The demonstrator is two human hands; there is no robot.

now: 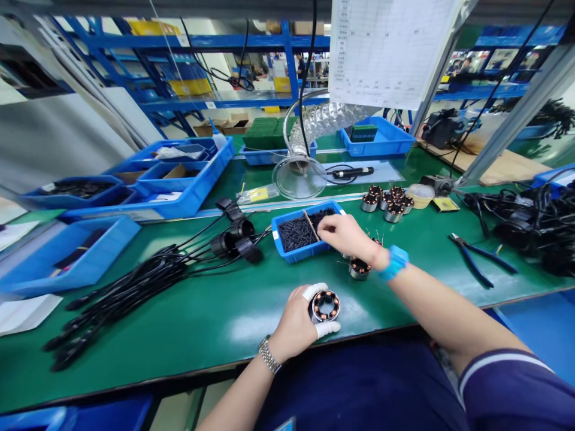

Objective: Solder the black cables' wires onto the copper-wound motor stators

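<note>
- In the head view, your left hand clamped a copper-wound ring at lower centre, open face up, probably to keep its windings reachable.
- Your right hand bent over the blue bin of black pieces at centre; whether its fingertips gripped one, I couldn't tell.
- A divider split that bin, likely for sorting.
- Cables sprawled left; another ring crowded your right wrist.
</note>
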